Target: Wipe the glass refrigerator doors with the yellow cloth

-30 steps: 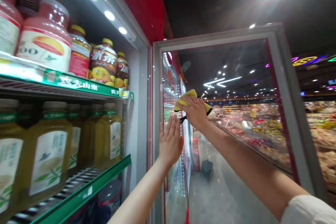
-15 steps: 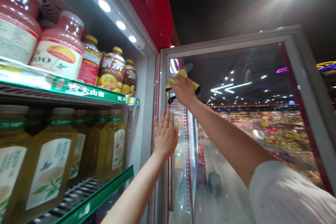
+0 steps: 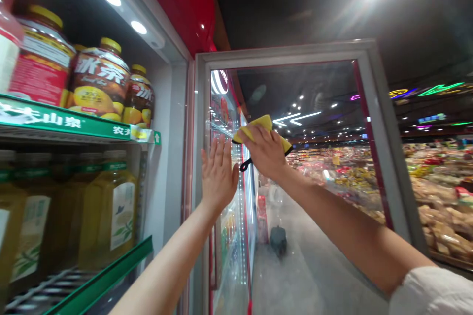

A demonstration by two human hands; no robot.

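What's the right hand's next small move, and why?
Perhaps slide the yellow cloth rightward across the door glass: the right hand holds it left of middle, uncovered glass lies between it and the right side of the door frame, and the open left hand is out of the way.

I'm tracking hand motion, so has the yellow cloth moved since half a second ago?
Yes: the yellow cloth in the right hand has moved down and rightward, away from the upper left corner of the door frame.
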